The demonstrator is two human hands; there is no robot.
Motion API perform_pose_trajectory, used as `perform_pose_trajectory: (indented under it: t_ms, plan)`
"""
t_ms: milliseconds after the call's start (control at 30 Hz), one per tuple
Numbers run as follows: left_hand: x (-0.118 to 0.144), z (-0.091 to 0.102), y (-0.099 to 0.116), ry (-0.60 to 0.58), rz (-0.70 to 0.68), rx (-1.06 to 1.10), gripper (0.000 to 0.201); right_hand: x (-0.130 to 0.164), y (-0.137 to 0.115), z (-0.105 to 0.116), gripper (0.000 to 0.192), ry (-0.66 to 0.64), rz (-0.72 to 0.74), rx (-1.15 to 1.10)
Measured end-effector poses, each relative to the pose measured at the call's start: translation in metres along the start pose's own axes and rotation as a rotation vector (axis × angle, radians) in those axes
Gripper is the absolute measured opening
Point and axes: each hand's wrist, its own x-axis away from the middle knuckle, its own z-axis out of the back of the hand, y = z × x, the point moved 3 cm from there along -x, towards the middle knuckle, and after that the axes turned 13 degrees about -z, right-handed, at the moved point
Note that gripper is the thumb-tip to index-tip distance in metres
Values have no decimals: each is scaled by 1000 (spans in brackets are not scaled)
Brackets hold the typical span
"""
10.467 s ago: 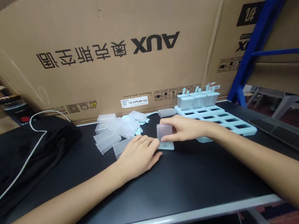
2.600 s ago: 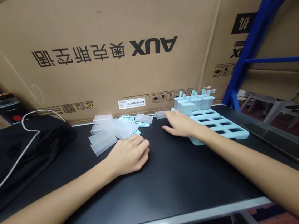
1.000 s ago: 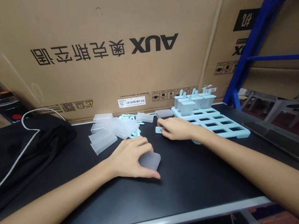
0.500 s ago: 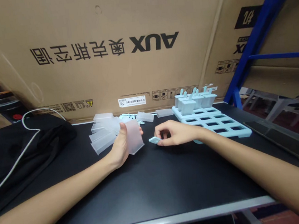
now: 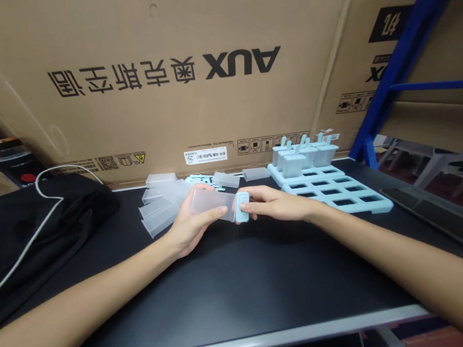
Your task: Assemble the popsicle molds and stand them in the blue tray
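Left hand held a frosted sleeve on its side, just above the worktop — fingers wrapped under it, thumb along the near face, grip closed on it. Right hand pinched a blue cap between thumb and fingers, grip closed, the cap pressed against the sleeve's right end; whether it was seated, could not tell.

Behind the left hand lay a loose pile of sleeves, some overlapping, close to the knuckles. Blue tray sat just right of the right wrist, four capped sleeves standing in its far row, the other slots open. Black cloth with a white cord covered the left end. A dark flat slab lay near the right edge. Cardboard box walled the far edge. Front half of the worktop, up to the grey near edge, was bare but for the forearms.
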Motion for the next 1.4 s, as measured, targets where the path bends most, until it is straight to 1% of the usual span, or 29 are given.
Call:
perform_pose_trajectory:
  t_ms: [67, 133, 233, 300, 367, 433, 567, 633, 700, 833, 967, 1033, 1100, 1133, 1233, 1333, 1400]
  plan:
    - [0, 1, -1, 3, 27, -8, 50, 0, -1, -1, 30, -5, -1, -37]
    - [-1, 2, -2, 39, 38, -21, 53, -2, -1, -1, 29, 17, 6, -63]
    - [-2, 4, -1, 109, 2, -31, 60, -5, -1, -1, 29, 80, 56, -131]
    - [-2, 5, 0, 124, -14, -27, 62, -7, 0, 0, 31, 124, 96, -214]
    - [-1, 4, 0, 106, 1, -10, 57, -8, 2, 2, 34, 166, 122, -276]
    - [0, 3, 1, 66, 26, 8, 47, -8, 3, 4, 36, 205, 131, -288]
    - [2, 2, 0, -45, 84, 53, 34, -7, 5, 7, 27, 267, 118, -220]
    - [3, 1, 0, -76, 92, 77, 33, -6, 5, 6, 25, 244, 107, -163]
    - [3, 0, 1, -87, 68, 71, 32, -6, 5, 3, 24, 208, 96, -105]
    - [2, 0, 3, -121, -8, -43, 38, -3, 2, -2, 23, 195, 98, 7]
    - [0, 4, 4, -146, -120, -277, 41, -3, 5, -2, 21, 243, 123, 50]
    - [1, 3, 5, -208, -212, -407, 46, -3, 8, -3, 21, 259, 136, 70]
    - [3, 0, 7, -309, -323, -525, 50, -4, 10, -4, 20, 257, 147, 97]
    - [5, -3, 9, -362, -386, -585, 49, -4, 10, -4, 19, 255, 151, 107]
    - [10, -12, 14, -502, -553, -760, 38, -3, 7, -6, 15, 261, 168, 111]
    - [13, -17, 18, -548, -637, -868, 28, 0, 1, -6, 12, 235, 192, 100]
    - [14, -18, 20, -554, -677, -915, 25, 0, -2, -4, 9, 205, 221, 150]
